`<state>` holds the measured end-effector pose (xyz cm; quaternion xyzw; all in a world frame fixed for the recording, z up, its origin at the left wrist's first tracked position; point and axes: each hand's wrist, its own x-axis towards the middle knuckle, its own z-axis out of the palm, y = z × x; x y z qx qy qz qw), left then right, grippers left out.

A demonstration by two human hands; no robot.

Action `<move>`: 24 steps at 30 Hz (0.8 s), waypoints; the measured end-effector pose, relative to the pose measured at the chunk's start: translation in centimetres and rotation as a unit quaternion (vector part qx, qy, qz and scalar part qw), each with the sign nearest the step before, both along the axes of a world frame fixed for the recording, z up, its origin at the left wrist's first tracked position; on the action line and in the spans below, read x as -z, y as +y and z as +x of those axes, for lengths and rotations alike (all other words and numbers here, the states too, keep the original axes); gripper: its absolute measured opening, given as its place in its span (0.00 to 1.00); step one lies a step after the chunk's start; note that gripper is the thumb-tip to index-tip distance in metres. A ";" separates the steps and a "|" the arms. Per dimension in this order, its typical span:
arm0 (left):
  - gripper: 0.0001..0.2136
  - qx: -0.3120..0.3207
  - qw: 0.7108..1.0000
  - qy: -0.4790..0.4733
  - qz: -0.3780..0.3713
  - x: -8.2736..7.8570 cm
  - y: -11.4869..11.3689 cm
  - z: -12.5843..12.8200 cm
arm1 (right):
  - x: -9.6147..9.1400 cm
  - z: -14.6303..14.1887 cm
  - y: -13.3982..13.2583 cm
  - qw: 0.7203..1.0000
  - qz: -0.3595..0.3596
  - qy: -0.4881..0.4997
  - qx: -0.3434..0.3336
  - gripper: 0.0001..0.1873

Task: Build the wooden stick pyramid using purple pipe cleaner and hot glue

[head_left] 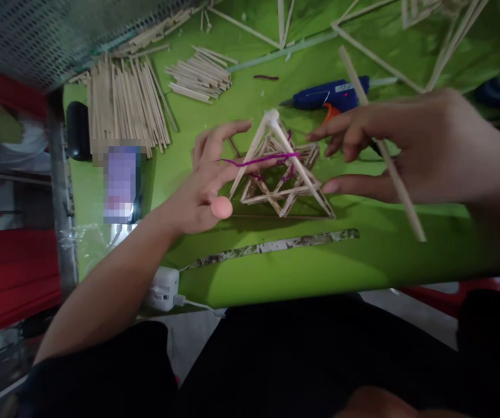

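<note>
A wooden-stick frame [306,184] stands on the green table, its triangular front rising to a whitish glued tip, with a star-shaped lattice of sticks behind. Purple yarn [271,158] runs across it. My left hand [204,186] is at the frame's left side, fingers apart; one finger reaches in among the sticks, close under the yarn. To the right, my right hand [419,145] holds a loose wooden stick [400,188] slantwise across the palm. Its thumb and forefinger are spread, the thumb tip near or touching the frame's right edge.
Behind the frame lies a blue glue gun [319,97] with an orange trigger. Stick bundles [123,107] and shorter sticks [202,75] lie back left, beside a phone [122,183]. A mottled flat strip [271,247] and white charger [165,288] are nearer. More stick frames [378,58] stand behind.
</note>
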<state>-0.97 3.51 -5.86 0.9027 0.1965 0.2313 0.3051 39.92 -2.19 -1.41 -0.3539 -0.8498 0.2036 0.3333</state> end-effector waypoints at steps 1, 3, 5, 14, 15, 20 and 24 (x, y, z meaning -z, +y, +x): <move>0.58 -0.006 1.000 0.011 -0.003 -0.2 -0.1 -0.1 | 0.3 0.1 0.2 0.999 0.022 -0.021 -0.030 0.32; 0.60 -0.014 1.000 0.025 -0.006 -0.6 -0.3 -0.2 | 0.7 0.2 0.5 0.996 0.047 -0.038 -0.060 0.30; 0.61 -0.010 1.000 0.019 0.001 -0.6 -0.5 -0.2 | 1.0 0.3 0.7 0.997 0.047 -0.033 -0.059 0.30; 0.61 -0.037 0.999 0.003 0.036 -0.2 -0.8 0.6 | 0.8 0.0 0.5 0.997 0.054 -0.022 -0.042 0.25; 0.61 -0.037 0.998 -0.003 0.041 -0.2 -0.7 0.6 | 0.7 -0.1 0.5 0.998 0.053 -0.015 -0.036 0.25; 0.63 -0.041 0.994 -0.057 0.086 -0.3 -0.5 0.3 | 1.1 -0.6 0.4 0.998 0.038 0.012 -0.053 0.23; 0.61 -0.033 0.996 -0.041 0.069 -0.5 -0.8 0.2 | 1.7 -1.0 0.4 0.997 0.031 0.025 -0.066 0.23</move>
